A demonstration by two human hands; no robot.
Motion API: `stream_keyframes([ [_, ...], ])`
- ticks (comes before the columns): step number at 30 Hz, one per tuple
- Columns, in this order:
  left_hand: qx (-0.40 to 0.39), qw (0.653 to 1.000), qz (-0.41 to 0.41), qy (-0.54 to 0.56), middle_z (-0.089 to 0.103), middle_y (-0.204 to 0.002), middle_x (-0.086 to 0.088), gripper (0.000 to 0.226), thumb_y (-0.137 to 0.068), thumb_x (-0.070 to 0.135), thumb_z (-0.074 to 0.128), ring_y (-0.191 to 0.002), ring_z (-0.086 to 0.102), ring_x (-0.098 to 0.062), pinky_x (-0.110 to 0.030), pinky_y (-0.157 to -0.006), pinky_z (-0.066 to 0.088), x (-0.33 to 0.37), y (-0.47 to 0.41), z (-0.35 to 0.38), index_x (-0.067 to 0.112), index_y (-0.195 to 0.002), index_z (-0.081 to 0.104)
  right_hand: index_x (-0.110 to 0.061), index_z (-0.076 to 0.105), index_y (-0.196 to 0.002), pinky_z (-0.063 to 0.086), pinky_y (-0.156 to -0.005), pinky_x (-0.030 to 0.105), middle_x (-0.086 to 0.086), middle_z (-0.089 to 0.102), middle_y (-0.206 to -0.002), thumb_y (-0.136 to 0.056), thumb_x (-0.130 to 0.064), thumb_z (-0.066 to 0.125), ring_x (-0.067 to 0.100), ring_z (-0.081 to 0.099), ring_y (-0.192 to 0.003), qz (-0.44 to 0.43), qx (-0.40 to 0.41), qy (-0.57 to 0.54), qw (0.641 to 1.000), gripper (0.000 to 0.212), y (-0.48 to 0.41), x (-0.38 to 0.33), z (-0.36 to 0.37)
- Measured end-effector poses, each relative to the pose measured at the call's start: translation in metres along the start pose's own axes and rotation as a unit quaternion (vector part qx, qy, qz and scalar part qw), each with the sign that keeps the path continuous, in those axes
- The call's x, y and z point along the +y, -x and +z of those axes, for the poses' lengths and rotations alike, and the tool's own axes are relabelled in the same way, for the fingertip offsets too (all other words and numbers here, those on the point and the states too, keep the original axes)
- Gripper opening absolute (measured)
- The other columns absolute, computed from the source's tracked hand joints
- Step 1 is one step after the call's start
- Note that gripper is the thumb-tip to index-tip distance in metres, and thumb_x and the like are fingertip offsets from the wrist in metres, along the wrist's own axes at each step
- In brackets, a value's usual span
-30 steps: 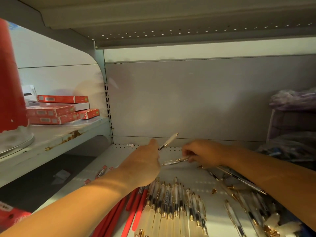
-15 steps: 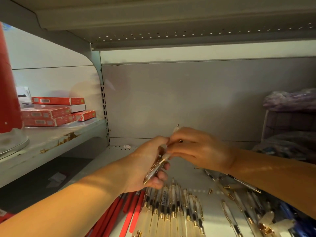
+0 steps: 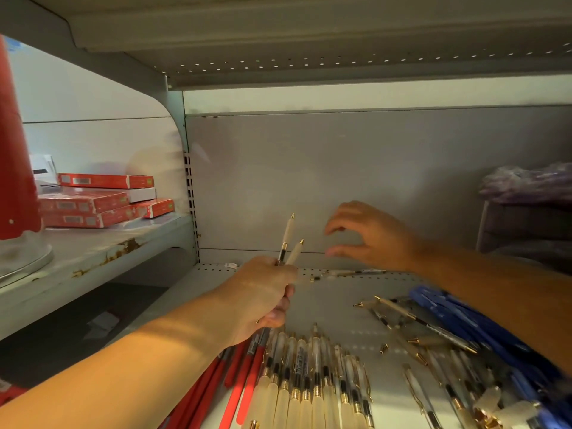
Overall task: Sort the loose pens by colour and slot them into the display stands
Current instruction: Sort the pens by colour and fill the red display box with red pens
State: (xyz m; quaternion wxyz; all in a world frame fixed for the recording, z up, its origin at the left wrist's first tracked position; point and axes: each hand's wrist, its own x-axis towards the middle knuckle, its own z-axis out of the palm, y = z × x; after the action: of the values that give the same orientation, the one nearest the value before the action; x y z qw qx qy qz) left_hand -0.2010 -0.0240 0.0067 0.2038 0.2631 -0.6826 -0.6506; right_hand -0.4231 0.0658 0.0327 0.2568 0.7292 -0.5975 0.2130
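My left hand [image 3: 263, 295] grips two cream pens [image 3: 289, 239] with gold tips, which stick up and away from it. My right hand [image 3: 368, 235] hovers empty above the back of the shelf, fingers loosely spread. Below it one clear pen [image 3: 349, 273] lies crosswise on the shelf. A neat row of cream pens [image 3: 309, 379] lies side by side at the front. Red pens [image 3: 235, 376] lie to their left. Loose cream pens [image 3: 433, 345] are scattered at the right, beside a heap of blue pens [image 3: 458, 320].
The white metal shelf [image 3: 337, 308] has a grey back panel [image 3: 309, 181]. A side shelf at the left carries red boxes [image 3: 89, 202] and a red-topped container [image 3: 15, 156]. A purple bundle [image 3: 526, 184] sits on a box at the right.
My right hand has let go of the pen it passed over and drawn back to the right, empty. My left hand now holds two pens instead of one.
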Motion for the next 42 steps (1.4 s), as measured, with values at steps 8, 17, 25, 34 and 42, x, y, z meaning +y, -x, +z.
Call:
stream_keyframes([
  [8, 0.003, 0.999, 0.019, -0.04, 0.053, -0.078, -0.006, 0.013, -0.101, 0.017, 0.052, -0.042, 0.037, -0.005, -0.018, -0.037, 0.03, -0.006, -0.003, -0.001, 0.006, -0.108, 0.055, -0.023, 0.06, -0.125, 0.044, -0.093, 0.03, 0.0, 0.059, -0.121, -0.099, -0.012, 0.048, 0.015, 0.053, -0.105, 0.271, -0.312, 0.027, 0.91, 0.03, 0.035, 0.068, 0.058],
  [17, 0.003, 0.997, 0.045, -0.066, 0.057, -0.084, -0.008, 0.013, -0.101, 0.021, 0.054, -0.044, 0.037, -0.004, -0.018, -0.038, 0.031, -0.01, -0.007, -0.002, 0.009, -0.107, 0.055, -0.019, 0.067, -0.107, 0.037, -0.077, 0.025, -0.003, 0.055, -0.099, -0.097, -0.011, 0.051, 0.015, 0.053, -0.093, 0.256, -0.296, 0.076, 0.917, 0.02, 0.037, 0.065, 0.076],
  [25, 0.046, 0.995, 0.08, -0.046, 0.059, -0.085, -0.008, 0.012, -0.102, 0.021, 0.052, -0.05, 0.039, -0.008, -0.019, -0.038, 0.033, -0.002, -0.006, -0.001, 0.012, -0.108, 0.054, -0.016, 0.062, -0.1, 0.051, -0.07, 0.022, 0.003, 0.067, -0.094, -0.094, -0.007, 0.058, 0.016, 0.065, -0.086, 0.371, -0.182, -0.184, 0.892, 0.012, 0.02, 0.036, 0.032],
  [34, 0.034, 0.991, 0.13, -0.005, 0.061, -0.08, -0.004, 0.013, -0.101, 0.024, 0.053, -0.053, 0.044, -0.009, -0.019, -0.042, 0.038, 0.008, 0.005, 0.014, 0.013, -0.106, 0.056, -0.002, 0.054, -0.097, 0.058, -0.061, 0.033, 0.017, 0.066, -0.082, -0.093, 0.001, 0.042, 0.022, 0.067, -0.065, 0.434, 0.056, -0.653, 0.618, 0.013, 0.013, -0.046, -0.026],
  [42, -0.024, 0.986, 0.163, -0.032, 0.068, -0.076, 0.004, 0.018, -0.1, 0.03, 0.055, -0.055, 0.052, -0.007, -0.023, -0.052, 0.045, 0.006, 0.021, 0.029, 0.015, -0.107, 0.062, 0.002, 0.056, -0.102, 0.057, -0.062, 0.03, 0.016, 0.06, -0.084, -0.098, -0.001, 0.04, 0.021, 0.062, -0.068, 0.417, 0.132, -0.651, 0.621, 0.017, 0.026, -0.102, -0.042],
])
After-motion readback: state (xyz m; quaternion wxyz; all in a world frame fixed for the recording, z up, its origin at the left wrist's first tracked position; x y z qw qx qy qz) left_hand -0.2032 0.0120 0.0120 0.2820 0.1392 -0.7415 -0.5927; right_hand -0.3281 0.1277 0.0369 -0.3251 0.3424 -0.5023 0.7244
